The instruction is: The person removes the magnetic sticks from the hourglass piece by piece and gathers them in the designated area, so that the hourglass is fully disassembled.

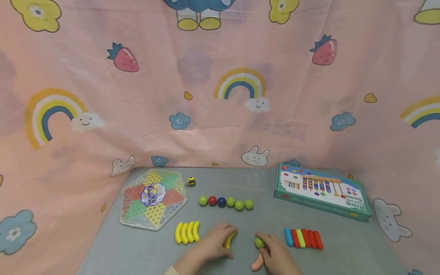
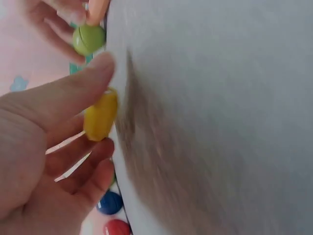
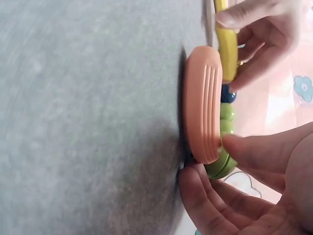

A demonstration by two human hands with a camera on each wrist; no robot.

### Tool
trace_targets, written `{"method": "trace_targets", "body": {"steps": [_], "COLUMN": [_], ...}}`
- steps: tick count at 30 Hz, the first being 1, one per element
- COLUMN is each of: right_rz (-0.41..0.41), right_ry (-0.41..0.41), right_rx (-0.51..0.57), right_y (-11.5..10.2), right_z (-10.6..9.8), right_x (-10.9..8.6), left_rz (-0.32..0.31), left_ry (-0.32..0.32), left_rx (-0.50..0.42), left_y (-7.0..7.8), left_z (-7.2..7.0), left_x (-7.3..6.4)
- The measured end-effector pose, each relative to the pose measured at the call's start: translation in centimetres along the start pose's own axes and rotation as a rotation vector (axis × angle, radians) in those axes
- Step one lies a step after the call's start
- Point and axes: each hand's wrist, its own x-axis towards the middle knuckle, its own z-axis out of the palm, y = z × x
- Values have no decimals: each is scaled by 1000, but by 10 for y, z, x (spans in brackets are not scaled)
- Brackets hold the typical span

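My left hand (image 1: pixel 214 241) pinches a yellow toy banana (image 1: pixel 230 240) between thumb and fingers, low over the grey tabletop. In the left wrist view the same banana (image 2: pixel 101 117) shows between the thumb and the fingers. To the right, my right hand (image 1: pixel 276 255) holds a green ball (image 1: pixel 259 243) with thumb and fingers around it. An orange curved piece with grooves (image 3: pixel 201 105) lies just in front of that ball in the right wrist view and partly hides it. Whether the right thumb also touches the orange piece is unclear.
Several toy bananas (image 1: pixel 187 232) lie in a row on the left. Behind the hands stretches a row of coloured balls (image 1: pixel 221 202). Coloured sticks (image 1: pixel 303 238) lie at right. Farther back are a hexagonal game board (image 1: pixel 137 208), a small yellow-black figure (image 1: pixel 191 181) and a game box (image 1: pixel 321 191).
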Motion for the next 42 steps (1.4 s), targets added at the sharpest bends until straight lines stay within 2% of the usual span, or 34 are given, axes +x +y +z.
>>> {"method": "trace_targets", "body": {"steps": [2,4,7,10,13,18,24,26,28,31,33,36,38,41,42], "right_rz": [19,34,32,29,32,38,57,78,109,162,195,207,194,101,56], "right_ry": [-3,-5,-2,0,0,8,48,70,87,108,109,99,78,40,29], "right_rx": [1,3,4,1,0,-1,7,5,3,-12,-39,-96,-120,-121,-113], "right_y": [-1,-2,-3,-3,-2,-2,1,1,2,-1,-4,-10,-13,-14,-13], "right_z": [1,1,1,1,0,-1,0,1,2,4,6,12,14,13,12], "right_x": [0,0,-1,-1,-1,-1,0,1,1,0,-1,-3,-3,-4,-4], "left_rz": [-39,-51,-37,-30,-58,-109,-148,-151,-142,-121,-120,-163,-217,-266,-262], "left_ry": [65,127,217,280,302,283,269,273,307,378,385,309,231,177,171], "left_rx": [5,42,156,261,300,262,224,227,223,149,67,-70,-143,-222,-241], "left_y": [-7,-15,-27,-38,-50,-65,-71,-68,-61,-43,-27,-4,9,20,22], "left_z": [-2,-6,-13,-18,-20,-19,-19,-20,-20,-17,-11,0,8,21,25], "left_x": [-4,-9,-16,-23,-29,-37,-40,-40,-40,-40,-38,-35,-32,-25,-22]}}
